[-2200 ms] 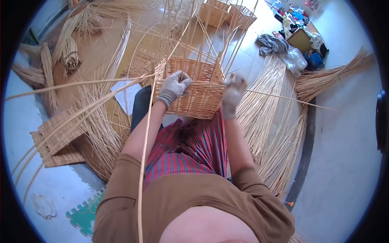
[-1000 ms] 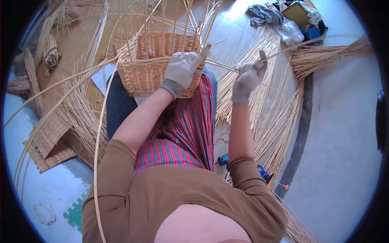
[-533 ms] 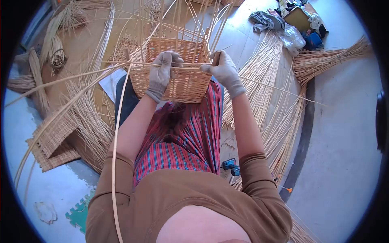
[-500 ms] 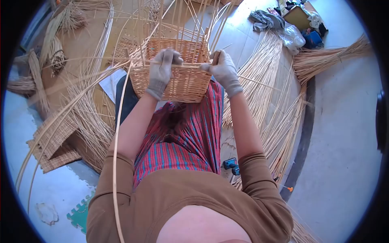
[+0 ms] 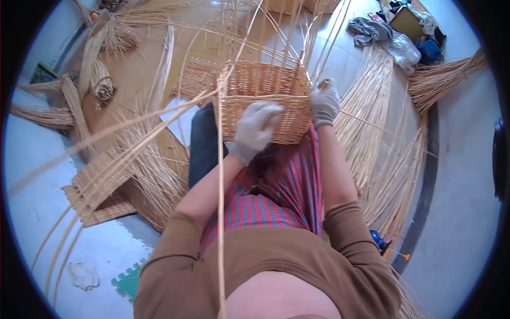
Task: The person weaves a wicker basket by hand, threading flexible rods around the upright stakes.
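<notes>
A woven wicker basket (image 5: 292,119) rests at my knees, tall thin stakes rising from it. My left hand (image 5: 256,127), in a pale glove, is in front of the basket's near wall, blurred, its fingers curled; whether anything is in them is too smeared to tell. At the basket's right corner, my right hand (image 5: 325,102), also gloved, has its fingers closed round the corner, where a post is mostly hidden. Long canes (image 5: 143,127) run from the basket's left corner toward the lower left. One cane (image 5: 221,212) hangs down from that corner across my sleeve.
Loose cane bundles (image 5: 372,111) spread on the floor at right, and more cane (image 5: 154,175) lies at left. Woven panels (image 5: 101,186) are at lower left. A plastic bag (image 5: 405,52) and cloth (image 5: 369,31) sit at upper right. A green foam mat (image 5: 127,284) is at lower left.
My left hand has dropped from the rim to the front of the near wall. My right hand remains at the right corner. The view has shifted, so the basket appears farther right.
</notes>
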{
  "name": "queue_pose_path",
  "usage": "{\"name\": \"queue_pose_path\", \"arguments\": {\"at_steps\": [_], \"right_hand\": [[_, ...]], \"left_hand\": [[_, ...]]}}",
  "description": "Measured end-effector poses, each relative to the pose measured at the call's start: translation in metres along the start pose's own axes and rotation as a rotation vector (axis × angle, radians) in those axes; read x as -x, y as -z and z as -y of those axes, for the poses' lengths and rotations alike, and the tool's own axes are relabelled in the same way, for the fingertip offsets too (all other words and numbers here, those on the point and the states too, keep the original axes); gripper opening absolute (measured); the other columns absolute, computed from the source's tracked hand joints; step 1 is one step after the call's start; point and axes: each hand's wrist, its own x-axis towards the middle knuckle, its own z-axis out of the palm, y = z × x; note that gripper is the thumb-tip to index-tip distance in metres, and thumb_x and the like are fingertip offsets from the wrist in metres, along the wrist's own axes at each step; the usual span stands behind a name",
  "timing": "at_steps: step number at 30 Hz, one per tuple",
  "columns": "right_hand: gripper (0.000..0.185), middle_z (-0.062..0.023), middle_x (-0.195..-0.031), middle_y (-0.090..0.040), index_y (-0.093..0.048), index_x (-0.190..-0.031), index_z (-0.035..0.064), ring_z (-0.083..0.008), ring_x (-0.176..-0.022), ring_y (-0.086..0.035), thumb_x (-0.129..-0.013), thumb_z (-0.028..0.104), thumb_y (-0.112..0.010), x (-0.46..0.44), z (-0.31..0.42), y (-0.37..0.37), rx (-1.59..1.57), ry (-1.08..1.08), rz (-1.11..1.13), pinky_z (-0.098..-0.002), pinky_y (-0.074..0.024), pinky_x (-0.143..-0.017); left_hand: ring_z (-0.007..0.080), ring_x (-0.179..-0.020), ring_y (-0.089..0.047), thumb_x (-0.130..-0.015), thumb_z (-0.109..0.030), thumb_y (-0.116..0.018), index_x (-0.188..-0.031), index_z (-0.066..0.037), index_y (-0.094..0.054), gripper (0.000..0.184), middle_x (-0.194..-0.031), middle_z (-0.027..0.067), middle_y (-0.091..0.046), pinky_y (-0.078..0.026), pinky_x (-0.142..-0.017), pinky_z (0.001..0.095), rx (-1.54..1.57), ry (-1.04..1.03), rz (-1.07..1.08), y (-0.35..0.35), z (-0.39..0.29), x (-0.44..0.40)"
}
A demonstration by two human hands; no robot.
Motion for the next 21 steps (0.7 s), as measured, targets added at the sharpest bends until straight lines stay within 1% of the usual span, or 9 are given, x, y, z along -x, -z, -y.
{"name": "queue_pose_path", "arguments": {"at_steps": [3, 4, 5, 7, 9, 11, 13, 16, 21], "right_hand": [[0.034, -0.0158, -0.101, -0.068, -0.061, -0.121, 0.0039, -0.0316, -0.094, -0.066, -0.094, 0.023, -0.071, 0.021, 0.023, -0.005, -0.150, 0.152, -0.382, -0.0444, -0.0518, -0.088], [0.038, -0.0156, -0.105, -0.069, -0.061, -0.127, 0.0036, -0.0309, -0.100, -0.066, -0.095, 0.023, -0.070, 0.029, 0.035, -0.003, -0.322, 0.270, -0.610, -0.0438, -0.0513, -0.090], [0.046, -0.0181, -0.117, -0.066, -0.058, -0.132, 0.0021, -0.0318, -0.111, -0.063, -0.094, 0.025, -0.071, 0.048, 0.053, -0.012, -0.964, 0.271, -0.336, -0.0433, -0.0502, -0.095], [0.068, -0.0207, -0.133, -0.060, -0.047, -0.145, 0.0000, -0.0308, -0.124, -0.058, -0.092, 0.031, -0.076, 0.081, 0.113, -0.028, -1.273, 0.261, 0.205, -0.0431, -0.0487, -0.103], [0.092, -0.0225, -0.141, -0.056, -0.034, -0.155, -0.0004, -0.0306, -0.130, -0.055, -0.088, 0.040, -0.082, 0.080, 0.160, -0.064, -0.784, 0.157, 0.404, -0.0434, -0.0472, -0.107], [0.101, -0.0241, -0.145, -0.054, -0.031, -0.158, -0.0002, -0.0324, -0.134, -0.054, -0.085, 0.045, -0.084, 0.057, 0.173, -0.122, -0.634, 0.044, 0.371, -0.0434, -0.0461, -0.109], [0.108, -0.0266, -0.147, -0.053, -0.033, -0.156, -0.0049, -0.0342, -0.137, -0.053, -0.082, 0.053, -0.084, 0.040, 0.179, -0.146, -1.199, -0.428, 0.620, -0.0391, -0.0432, -0.112], [0.101, -0.0256, -0.145, -0.056, -0.041, -0.153, -0.0045, -0.0338, -0.138, -0.052, -0.081, 0.052, -0.085, 0.049, 0.180, -0.144, -1.001, -0.334, 0.397, -0.0382, -0.0418, -0.113], [0.048, -0.0101, -0.096, -0.077, -0.068, -0.124, 0.0017, -0.0131, -0.078, -0.065, -0.100, 0.043, -0.068, 0.070, 0.190, -0.137, -1.099, -0.042, 0.192, -0.0327, -0.0541, -0.069]], "left_hand": [[0.0327, -0.107, -0.067, -0.089, -0.007, -0.073, -0.131, -0.011, -0.064, 0.043, -0.116, 0.0165, -0.068, -0.053, -0.095, 0.0407, -0.320, 0.349, -0.074, 0.070, 0.050, 0.057], [0.0340, -0.109, -0.066, -0.089, -0.016, -0.076, -0.142, -0.013, -0.057, 0.057, -0.117, 0.0166, -0.068, -0.052, -0.095, 0.0431, -0.462, 0.220, -0.043, 0.092, 0.062, 0.050], [0.0347, -0.108, -0.065, -0.089, -0.020, -0.076, -0.147, -0.014, -0.053, 0.063, -0.119, 0.0162, -0.067, -0.052, -0.094, 0.0447, -0.583, 0.249, 0.066, 0.105, 0.069, 0.047], [0.0352, -0.108, -0.066, -0.086, -0.028, -0.078, -0.150, -0.018, -0.048, 0.072, -0.122, 0.0141, -0.067, -0.052, -0.090, 0.0469, -0.799, 0.201, 0.224, 0.119, 0.077, 0.038], [0.0355, -0.107, -0.066, -0.084, -0.029, -0.080, -0.148, -0.018, -0.049, 0.072, -0.122, 0.0145, -0.068, -0.052, -0.089, 0.0471, -0.830, 0.130, 0.252, 0.119, 0.096, 0.033], [0.0371, -0.101, -0.068, -0.080, -0.032, -0.082, -0.141, -0.017, -0.053, 0.070, -0.119, 0.0154, -0.070, -0.053, -0.083, 0.0480, -0.876, 0.173, 0.270, 0.118, 0.100, 0.023], [0.0373, -0.095, -0.069, -0.082, -0.033, -0.077, -0.141, -0.022, -0.054, 0.065, -0.117, 0.0136, -0.070, -0.053, -0.079, 0.0501, -0.871, 0.162, 0.264, 0.119, 0.111, 0.024], [0.0373, -0.089, -0.070, -0.084, -0.036, -0.074, -0.140, -0.028, -0.055, 0.060, -0.112, 0.0111, -0.071, -0.054, -0.073, 0.0514, -0.840, 0.108, 0.187, 0.123, 0.108, 0.022], [0.0400, -0.097, -0.070, -0.077, -0.021, -0.083, -0.137, -0.016, -0.059, 0.066, -0.115, 0.0156, -0.072, -0.053, -0.079, 0.0485, -0.722, 0.157, 0.185, 0.121, 0.110, 0.027]]}}
